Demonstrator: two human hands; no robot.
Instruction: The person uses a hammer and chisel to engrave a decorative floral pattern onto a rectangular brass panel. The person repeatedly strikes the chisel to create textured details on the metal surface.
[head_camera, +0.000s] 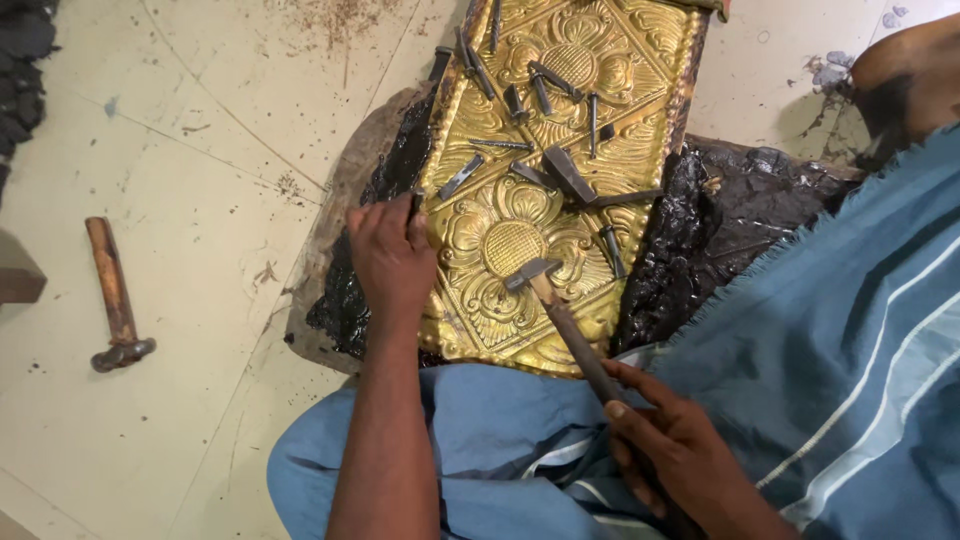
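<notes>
Left hand (392, 255): fingers curled round a small dark metal punch (417, 203), at 9 o'clock on the embossed brass sheet (520, 240).
Right hand (672, 452): at 5 o'clock, fingers wrapped round the wooden-handled steel hammer (560, 315).

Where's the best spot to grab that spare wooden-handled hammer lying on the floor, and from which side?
Probably mid-handle. The spare wooden-handled hammer lies flat on the pale floor, metal head toward the person, handle pointing away. The left hand is nearest, so come from above with that hand, fingers wrapping across the bare, unobstructed wooden shaft.
</notes>
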